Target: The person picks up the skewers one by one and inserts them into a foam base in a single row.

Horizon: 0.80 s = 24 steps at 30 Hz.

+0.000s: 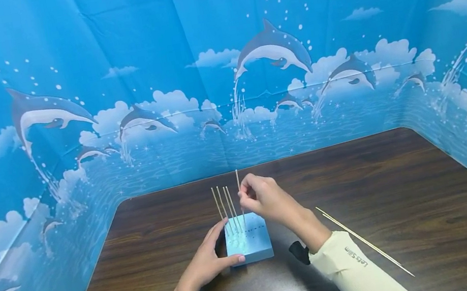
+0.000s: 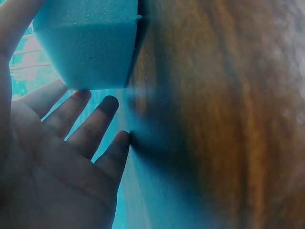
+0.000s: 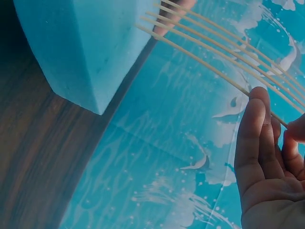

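Overhead, the right hand (image 1: 265, 197) pinches a skewer (image 1: 239, 193) standing in the foam block (image 1: 249, 240) among four others, apparently, while the left hand (image 1: 207, 263) braces it, fingers straight.

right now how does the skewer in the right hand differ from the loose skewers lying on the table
The held skewer stands upright, its lower end at the blue foam block; the loose skewers lie flat on the wooden table. The held skewer is pinched by the right hand; no hand touches the loose skewers. The held one stands beside four skewers planted in the block; the loose ones lie apart, right of the sleeve. All are thin, pale sticks.
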### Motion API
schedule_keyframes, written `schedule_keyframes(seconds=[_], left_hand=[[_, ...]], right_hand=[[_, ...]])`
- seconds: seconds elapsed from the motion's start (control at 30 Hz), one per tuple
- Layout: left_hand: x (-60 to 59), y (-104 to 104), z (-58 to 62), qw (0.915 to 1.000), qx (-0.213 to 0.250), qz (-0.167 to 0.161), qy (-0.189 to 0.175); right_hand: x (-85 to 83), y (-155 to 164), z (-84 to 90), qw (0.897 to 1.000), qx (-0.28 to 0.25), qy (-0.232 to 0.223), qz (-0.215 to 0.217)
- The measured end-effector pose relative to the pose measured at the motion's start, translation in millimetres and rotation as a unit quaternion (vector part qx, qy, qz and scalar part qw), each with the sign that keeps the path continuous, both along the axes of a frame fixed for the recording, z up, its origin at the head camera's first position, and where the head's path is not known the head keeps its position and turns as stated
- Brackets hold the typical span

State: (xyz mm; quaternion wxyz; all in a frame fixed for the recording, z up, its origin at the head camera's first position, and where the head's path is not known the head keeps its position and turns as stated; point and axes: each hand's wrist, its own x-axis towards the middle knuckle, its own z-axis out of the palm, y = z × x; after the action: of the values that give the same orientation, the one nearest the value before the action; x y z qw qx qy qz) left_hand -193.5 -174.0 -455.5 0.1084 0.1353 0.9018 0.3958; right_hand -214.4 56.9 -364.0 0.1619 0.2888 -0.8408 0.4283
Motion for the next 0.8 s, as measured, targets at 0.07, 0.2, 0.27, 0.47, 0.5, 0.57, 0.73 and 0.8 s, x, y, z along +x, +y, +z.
schedule_keyframes(seconds=[0.07,0.2,0.27,0.47,0.5,0.57,0.73,0.8], left_hand=[[0.0,0.0,-0.4,1.0,-0.001,0.0,0.0],[1.0,0.8,0.2,1.0,-0.001,0.0,-0.001],[1.0,1.7,0.7,1.0,-0.001,-0.001,-0.001],[-0.6,3.6,2.0,1.0,-0.001,-0.005,0.0],[-0.8,3.7,2.5,1.0,0.001,-0.006,-0.001],[-1.0,3.6,3.4,1.0,0.002,-0.006,0.0],[-0.3,1.8,2.9,1.0,0.005,-0.007,0.002],[0.9,0.1,1.8,1.0,0.003,-0.007,0.001]], right_hand=[[-0.2,-0.8,-2.2,1.0,0.005,-0.001,0.003],[-0.2,-2.5,-7.4,1.0,0.013,-0.005,0.003],[0.3,-2.9,-9.5,1.0,0.018,-0.007,0.0],[1.9,-4.6,-15.5,1.0,0.03,0.003,-0.003],[2.0,-5.1,-16.1,1.0,0.029,0.005,-0.003],[1.6,-6.8,-16.9,0.999,0.029,0.013,-0.006],[3.6,-10.2,-16.5,1.0,0.028,0.005,-0.012],[6.3,-9.8,-16.8,1.0,0.02,-0.016,-0.012]])
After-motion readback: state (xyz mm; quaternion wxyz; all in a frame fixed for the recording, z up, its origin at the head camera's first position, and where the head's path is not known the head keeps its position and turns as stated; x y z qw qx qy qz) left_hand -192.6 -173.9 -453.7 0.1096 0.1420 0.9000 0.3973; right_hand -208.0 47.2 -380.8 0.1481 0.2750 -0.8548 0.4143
